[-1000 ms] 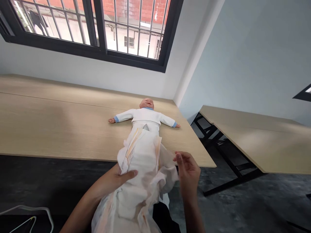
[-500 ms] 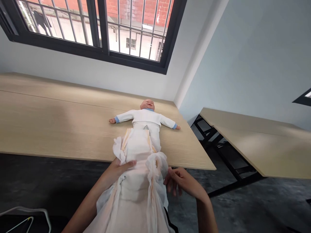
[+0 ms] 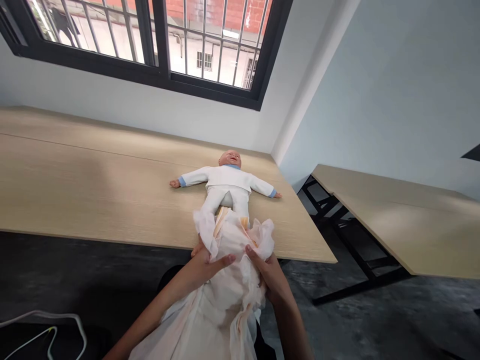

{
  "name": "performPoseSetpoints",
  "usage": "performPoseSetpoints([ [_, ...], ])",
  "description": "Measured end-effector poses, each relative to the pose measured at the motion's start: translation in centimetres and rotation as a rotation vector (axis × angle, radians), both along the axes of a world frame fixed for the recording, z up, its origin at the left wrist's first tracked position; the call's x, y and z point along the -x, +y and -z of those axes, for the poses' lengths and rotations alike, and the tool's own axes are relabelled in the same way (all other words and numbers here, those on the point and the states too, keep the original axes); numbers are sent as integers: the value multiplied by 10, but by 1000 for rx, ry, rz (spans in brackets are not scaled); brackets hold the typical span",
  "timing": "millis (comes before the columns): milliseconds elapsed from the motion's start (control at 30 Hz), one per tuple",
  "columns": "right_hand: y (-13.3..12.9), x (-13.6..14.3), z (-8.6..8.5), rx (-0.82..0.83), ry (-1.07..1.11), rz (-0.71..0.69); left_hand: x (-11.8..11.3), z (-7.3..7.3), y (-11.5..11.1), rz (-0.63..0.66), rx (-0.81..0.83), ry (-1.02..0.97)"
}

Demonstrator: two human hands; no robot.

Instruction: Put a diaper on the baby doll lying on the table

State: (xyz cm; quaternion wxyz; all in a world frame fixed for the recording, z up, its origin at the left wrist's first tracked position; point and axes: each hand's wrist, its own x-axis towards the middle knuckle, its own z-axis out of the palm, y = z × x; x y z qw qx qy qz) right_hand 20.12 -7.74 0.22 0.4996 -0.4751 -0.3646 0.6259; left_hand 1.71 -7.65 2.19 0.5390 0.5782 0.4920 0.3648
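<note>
A large white diaper [image 3: 225, 290] with ruffled edges and yellow-orange strips hangs between my hands at the table's front edge, its lower end falling towards me. My left hand [image 3: 210, 262] grips its left side, thumb lying on top. On its right side my right hand [image 3: 264, 267] is closed too, with the thumb over the material; the fingers beneath are hidden. Just beyond lies a baby doll [image 3: 228, 177] on its back, arms spread, dressed in white with blue cuffs and collar. The diaper's far end covers part of the doll's lower legs.
The doll lies on a pale wooden table [image 3: 93, 185] against the wall under a barred window [image 3: 210, 50]. A second wooden table [image 3: 405, 215] with black legs stands at the right. Cables [image 3: 56, 317] show at the lower left above the dark floor [image 3: 367, 320].
My right hand has come in and taken hold of the diaper's right side. The diaper's far end has drawn back towards me and bunched up, uncovering more of the doll's legs.
</note>
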Motion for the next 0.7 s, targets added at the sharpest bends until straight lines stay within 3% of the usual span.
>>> performPoseSetpoints([
  [100, 1, -10, 2, -7, 31, 30, 2, 2, 1, -11, 7, -76],
  [367, -2, -19, 9, 111, 106, -81, -1, 5, 5, -22, -60, -149],
  [433, -2, -15, 6, 124, 128, -20, 0, 5, 6, -5, -88, -117],
  [533, 0, -19, -1, 114, 135, 181, 10, 5, 10, -6, -121, -99],
  [633, 5, -35, -6, 82, 169, 407, 31, 4, 17, -100, -114, -40],
  [700, 10, -46, -6, 85, 211, 463, 44, 4, 21, -172, -129, 2],
])
